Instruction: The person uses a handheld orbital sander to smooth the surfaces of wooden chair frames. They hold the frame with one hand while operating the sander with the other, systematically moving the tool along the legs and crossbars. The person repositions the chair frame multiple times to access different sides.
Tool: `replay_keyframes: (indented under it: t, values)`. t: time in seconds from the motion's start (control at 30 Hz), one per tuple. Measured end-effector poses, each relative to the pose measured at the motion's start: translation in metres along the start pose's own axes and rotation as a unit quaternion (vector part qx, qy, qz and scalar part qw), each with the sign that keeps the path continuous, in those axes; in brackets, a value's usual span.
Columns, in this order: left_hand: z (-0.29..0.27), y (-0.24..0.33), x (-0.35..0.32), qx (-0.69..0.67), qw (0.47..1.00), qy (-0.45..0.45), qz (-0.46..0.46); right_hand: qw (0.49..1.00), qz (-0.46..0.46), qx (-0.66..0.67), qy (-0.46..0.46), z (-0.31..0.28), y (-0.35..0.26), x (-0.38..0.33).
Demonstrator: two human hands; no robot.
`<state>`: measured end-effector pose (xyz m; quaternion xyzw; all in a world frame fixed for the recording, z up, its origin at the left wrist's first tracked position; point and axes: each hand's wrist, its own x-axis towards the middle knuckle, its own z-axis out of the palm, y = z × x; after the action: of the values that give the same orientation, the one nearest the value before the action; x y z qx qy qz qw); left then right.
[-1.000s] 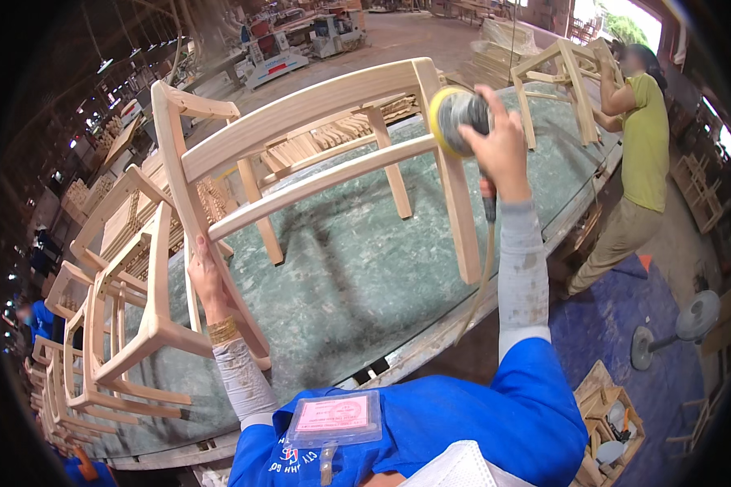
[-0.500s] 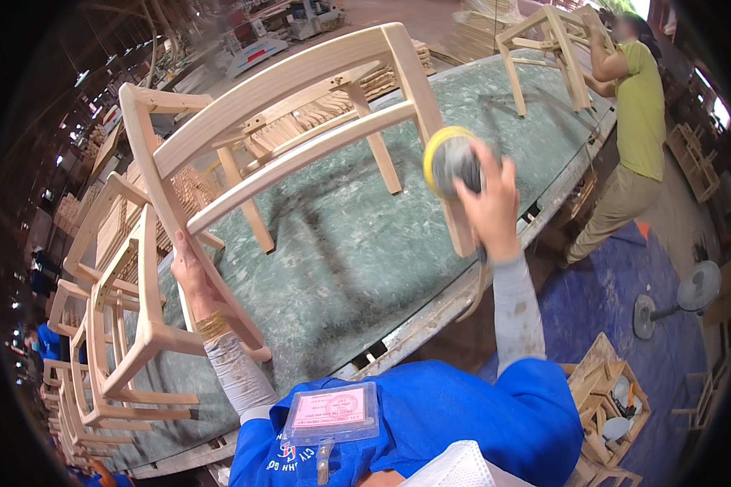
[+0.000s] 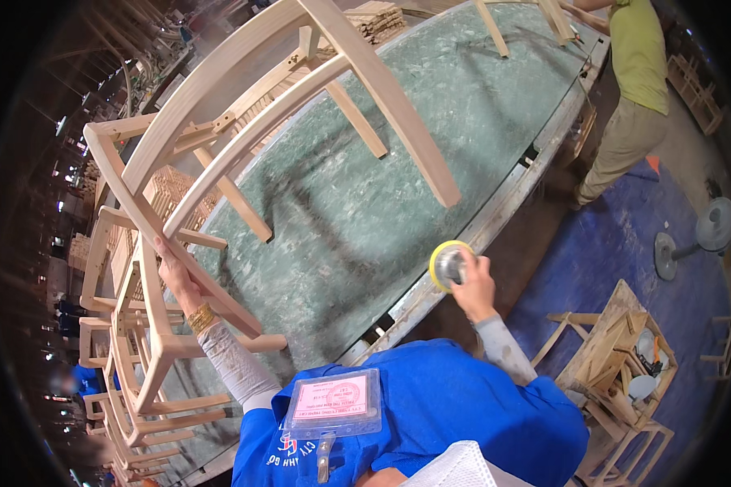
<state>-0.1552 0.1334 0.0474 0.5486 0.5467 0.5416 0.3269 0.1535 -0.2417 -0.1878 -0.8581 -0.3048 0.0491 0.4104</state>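
Observation:
A bare pale wood chair frame (image 3: 390,114) with a curved back rail stands in front of me on a worn green tabletop (image 3: 357,235). My left hand (image 3: 177,277) is closed round its left back post, low down. In my right hand (image 3: 477,290) I grip a round hand-held sander (image 3: 450,266) with a yellow rim. The sander is apart from the chair, over the table's near edge. It is somewhat blurred, and its underside does not show clearly.
More wooden chair frames (image 3: 150,357) crowd the left side. At the right, a person in a yellow-green shirt (image 3: 638,61) stands by the table. A wooden crate of tools (image 3: 621,304) and a grey fan (image 3: 715,225) are on the lower right, near blue floor sheeting (image 3: 556,260).
My right hand has brought the sander off the chair's right post, down toward my body. The chair appears farther up and left in view, while my left hand still holds its post.

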Motion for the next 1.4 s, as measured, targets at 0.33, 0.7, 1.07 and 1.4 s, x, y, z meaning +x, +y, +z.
replay_keyframes:
  t: [0.33, 0.7, 1.07, 1.4]
  values:
    - [0.007, 0.020, -0.009, 0.005, 0.999, 0.005, 0.034, 0.971, -0.088, -0.077, -0.208, 0.109, -0.045, 0.039]
    - [0.000, 0.000, -0.035, -0.062, 0.998, 0.005, 0.011, 0.880, -0.186, 0.437, -0.004, -0.052, -0.158, 0.240]
    - [0.052, -0.059, -0.020, -0.163, 0.985, -0.028, 0.050, 0.872, -0.103, 0.477, -0.043, -0.040, -0.087, 0.159]
    - [0.293, -0.035, 0.066, 0.213, 0.906, -0.162, 0.329, 0.891, -0.069, 0.353, 0.277, 0.031, -0.071, 0.172]
